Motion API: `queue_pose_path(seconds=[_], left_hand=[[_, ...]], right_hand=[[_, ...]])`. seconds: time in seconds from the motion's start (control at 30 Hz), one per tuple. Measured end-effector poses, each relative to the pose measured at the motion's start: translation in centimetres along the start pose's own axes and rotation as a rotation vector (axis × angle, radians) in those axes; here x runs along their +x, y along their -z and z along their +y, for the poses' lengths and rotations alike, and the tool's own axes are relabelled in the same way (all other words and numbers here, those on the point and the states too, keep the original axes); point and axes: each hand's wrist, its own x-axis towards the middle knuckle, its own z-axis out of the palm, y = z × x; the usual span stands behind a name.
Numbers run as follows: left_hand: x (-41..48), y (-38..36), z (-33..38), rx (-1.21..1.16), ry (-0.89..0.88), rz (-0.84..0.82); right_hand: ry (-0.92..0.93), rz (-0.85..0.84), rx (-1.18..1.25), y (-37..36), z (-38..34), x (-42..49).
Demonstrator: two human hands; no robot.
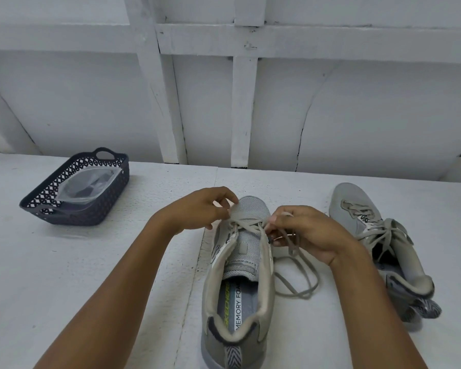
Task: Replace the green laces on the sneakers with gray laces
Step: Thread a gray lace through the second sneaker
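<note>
In the head view, the near sneaker (237,278) stands upright on the white table (91,275) in the middle of the picture, heel toward the camera and toe pointing away at the wall (357,115). Its tongue is pulled up and the printed insole shows. A gray lace (246,225) crosses only the front eyelets, near the toe.

The left hand (197,209) reaches in from the left, its fingers curled. Thumb and forefinger pinch one strand of the gray lace at the left front of the shoe. The right hand (306,233) comes in from the right and sits just beside the shoe's right row of eyelets. Its fingertips pinch the other strand close to a dark tip. The rest of that strand hangs below the hand and lies in loose loops on the table, between the two shoes.

The second sneaker (357,206) lies well to the right, tipped onto its side, toe also away. A second gray lace (378,233) runs through its eyelets with slack crossings.

Far left on the table, well apart from the shoes, sits a dark lattice basket (104,206). A clear plastic bag (88,187) lies inside it; what the bag holds is too blurred to tell
</note>
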Motion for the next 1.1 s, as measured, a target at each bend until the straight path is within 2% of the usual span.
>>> queue_pose_path(seconds=[0.1,0.2,0.3,0.43,0.6,0.8,0.87,0.93,1.0,1.1], left_hand=[[0.8,-0.7,-0.5,0.025,0.021,0.066],[1.5,-0.9,-1.1,0.046,0.062,0.141],[1.9,-0.9,-1.6,0.048,0.133,0.104],[2.0,-1.1,-2.0,-0.112,0.142,0.124],[1.9,-0.7,-2.4,-0.143,0.150,0.192],[1.8,-0.3,-2.6,-0.057,0.159,0.181],[1.6,0.0,-2.3,0.092,0.097,0.245],[1.0,0.3,-1.1,0.187,-0.048,0.323],[0.2,0.5,0.3,0.177,-0.184,0.242],[-0.6,0.0,1.9,0.269,-0.227,-0.019]], right_hand=[[-0.028,-0.006,0.248,0.1,-0.2,0.0],[-0.025,0.010,0.292,-0.1,-0.3,0.0],[-0.028,0.034,0.331,-0.3,-0.1,0.3],[-0.030,0.050,0.383,-0.4,-0.1,0.4],[-0.038,0.087,0.467,-1.0,0.0,0.6],[-0.045,0.199,0.205,-0.8,0.5,0.4],[-0.049,0.218,0.116,-0.7,0.6,0.5],[-0.076,0.191,0.020,-0.8,0.7,0.7],[-0.114,0.135,-0.017,-1.1,0.7,1.0],[-0.130,0.080,-0.063,-1.7,0.6,1.2]])
